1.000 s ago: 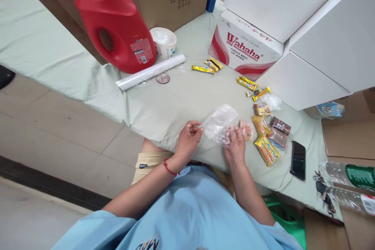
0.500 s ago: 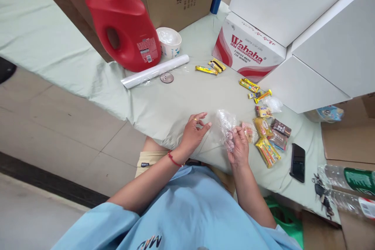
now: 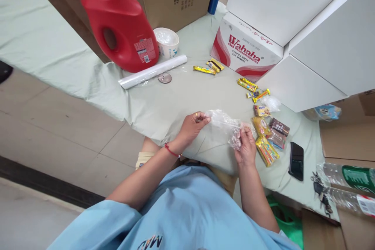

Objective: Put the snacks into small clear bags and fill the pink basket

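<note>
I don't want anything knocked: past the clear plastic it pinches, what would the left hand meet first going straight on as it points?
Past the clear plastic, the left hand would probably meet the small yellow-wrapped snacks near the Wahaha box, though depth and exact heading are hard to judge.

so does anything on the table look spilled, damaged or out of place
Nothing looks clearly spilled or damaged. The keys lie close to the edge of the table, an odd spot since they could fall.
</note>
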`<state>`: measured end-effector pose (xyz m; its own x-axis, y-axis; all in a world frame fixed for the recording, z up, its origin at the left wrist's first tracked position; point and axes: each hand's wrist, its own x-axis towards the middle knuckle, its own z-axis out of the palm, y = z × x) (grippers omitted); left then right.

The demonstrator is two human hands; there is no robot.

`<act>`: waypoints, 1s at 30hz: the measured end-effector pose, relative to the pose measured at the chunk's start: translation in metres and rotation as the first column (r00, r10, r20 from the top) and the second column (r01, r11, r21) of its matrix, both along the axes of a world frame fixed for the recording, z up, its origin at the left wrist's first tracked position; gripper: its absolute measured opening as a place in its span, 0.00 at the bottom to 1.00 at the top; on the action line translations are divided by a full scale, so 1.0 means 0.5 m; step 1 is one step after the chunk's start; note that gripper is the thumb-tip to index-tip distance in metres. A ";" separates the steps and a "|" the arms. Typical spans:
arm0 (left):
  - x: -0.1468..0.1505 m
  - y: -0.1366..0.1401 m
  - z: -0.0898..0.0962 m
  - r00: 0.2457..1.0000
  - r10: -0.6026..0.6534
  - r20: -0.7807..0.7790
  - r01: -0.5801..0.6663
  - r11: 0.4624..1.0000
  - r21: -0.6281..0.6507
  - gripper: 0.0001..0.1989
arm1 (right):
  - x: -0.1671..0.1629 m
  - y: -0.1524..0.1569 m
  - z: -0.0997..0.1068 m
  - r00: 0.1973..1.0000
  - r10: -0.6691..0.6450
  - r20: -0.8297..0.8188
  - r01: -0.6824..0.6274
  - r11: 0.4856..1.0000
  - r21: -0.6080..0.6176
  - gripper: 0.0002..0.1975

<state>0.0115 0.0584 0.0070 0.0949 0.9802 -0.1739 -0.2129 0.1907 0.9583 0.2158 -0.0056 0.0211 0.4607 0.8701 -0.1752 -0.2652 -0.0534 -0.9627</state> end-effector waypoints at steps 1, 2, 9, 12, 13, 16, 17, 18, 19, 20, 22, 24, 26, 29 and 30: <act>-0.010 0.003 0.003 1.000 0.015 0.002 -0.015 1.000 0.012 0.19 | 0.009 0.002 -0.002 0.999 -0.028 0.026 0.028 1.000 -0.003 0.23; -0.019 0.007 0.007 0.999 0.035 0.009 -0.035 0.999 0.025 0.18 | 0.017 0.004 -0.003 0.997 -0.055 0.056 0.056 0.998 -0.004 0.24; -0.115 0.059 0.023 0.958 0.270 -0.092 -0.247 0.947 0.203 0.11 | 0.041 -0.001 -0.011 0.949 -0.159 0.272 0.152 0.987 0.046 0.25; -0.143 0.073 0.030 0.798 0.530 -0.288 -0.465 0.845 0.265 0.11 | 0.028 -0.015 -0.019 0.915 -0.126 0.384 0.116 0.992 0.048 0.22; -0.142 0.069 0.033 0.764 0.558 -0.325 -0.492 0.829 0.266 0.11 | 0.020 -0.020 -0.022 0.896 -0.109 0.431 0.094 0.994 0.055 0.21; -0.108 0.023 0.042 0.876 0.330 -0.351 -0.298 0.944 0.143 0.15 | -0.010 -0.036 -0.030 0.824 -0.053 0.564 0.007 0.997 0.083 0.18; -0.088 0.000 0.044 0.926 0.189 -0.327 -0.170 0.982 0.085 0.18 | -0.022 -0.040 -0.033 0.803 -0.038 0.595 -0.020 0.996 0.091 0.16; -0.068 -0.023 0.046 0.956 0.113 -0.269 -0.103 0.993 0.051 0.19 | -0.033 -0.044 -0.035 0.783 -0.029 0.621 -0.042 0.994 0.100 0.15; -0.047 -0.044 0.047 0.968 0.099 -0.231 -0.088 0.995 0.056 0.20 | -0.044 -0.047 -0.037 0.763 -0.026 0.646 -0.059 0.992 0.110 0.14; -0.029 -0.062 0.047 0.966 0.110 -0.235 -0.092 0.992 0.086 0.21 | -0.053 -0.049 -0.038 0.741 -0.026 0.671 -0.075 0.990 0.122 0.13; 0.000 -0.082 0.047 0.957 0.099 -0.272 -0.074 0.992 0.100 0.23 | -0.068 -0.053 -0.040 0.690 -0.025 0.724 -0.121 0.981 0.149 0.11; 0.019 -0.080 0.047 0.951 0.052 -0.304 -0.034 0.997 0.066 0.24 | -0.076 -0.056 -0.041 0.637 -0.010 0.771 -0.190 0.967 0.170 0.08; 0.029 -0.062 0.047 0.954 0.028 -0.299 -0.025 1.000 0.014 0.25 | -0.082 -0.060 -0.042 0.598 0.016 0.801 -0.263 0.949 0.177 0.07; 0.034 -0.028 0.048 0.978 0.039 -0.204 -0.054 0.996 -0.068 0.19 | -0.089 -0.066 -0.043 0.625 0.064 0.778 -0.296 0.942 0.160 0.07; 0.033 -0.019 0.049 0.990 0.043 -0.136 -0.057 0.993 -0.105 0.17 | -0.091 -0.068 -0.043 0.673 0.083 0.735 -0.275 0.951 0.144 0.08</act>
<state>0.0278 0.0490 0.0313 0.0153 0.9578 -0.2870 -0.0967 0.2871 0.9530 0.1701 -0.0394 -0.0005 0.1910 0.9177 0.3483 0.4977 0.2153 -0.8402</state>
